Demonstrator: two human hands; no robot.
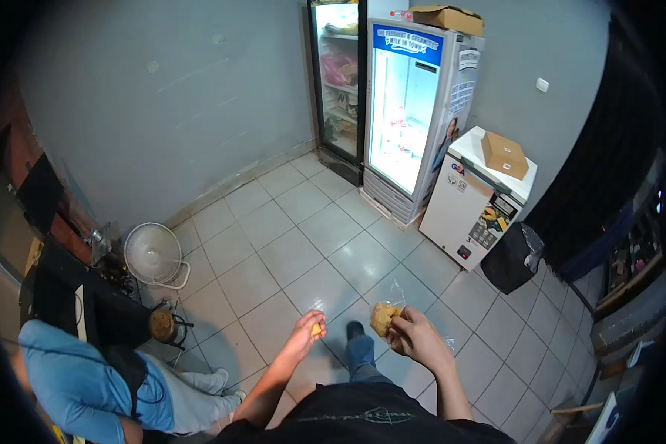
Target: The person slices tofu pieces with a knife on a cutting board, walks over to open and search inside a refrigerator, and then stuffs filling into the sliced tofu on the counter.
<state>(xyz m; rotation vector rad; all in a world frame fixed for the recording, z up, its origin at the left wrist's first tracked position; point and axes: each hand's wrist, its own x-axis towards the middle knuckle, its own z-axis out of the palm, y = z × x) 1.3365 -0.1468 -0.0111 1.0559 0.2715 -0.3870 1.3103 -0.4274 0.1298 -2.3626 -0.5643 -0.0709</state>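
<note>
Clear plastic bag [383, 318] with yellowish contents is held at three o'clock from the gap between the two hands. By the right hand [419, 339] it is pinched, with thumb and fingers closed at its side; loose film stands out toward twelve o'clock. Whether the mouth is open cannot be told. At nine o'clock, a small yellow piece [316, 329] is pinched in the curled fingers of the left hand [305, 333].

For good holding, the bag should be gripped firmly but not squeezed, since the contents may be crushed, and its film should be kept upward so that nothing is spilled. The small piece should be pressed only lightly.

Below, a dark shoe [355, 328] is seen on the tiled floor [288, 248]; the footing should be watched. Farther out, a person in a blue shirt [70, 370] is placed near nine o'clock, a lit display refrigerator [405, 111] near one o'clock, and a white chest freezer [451, 211] between one and two o'clock.
</note>
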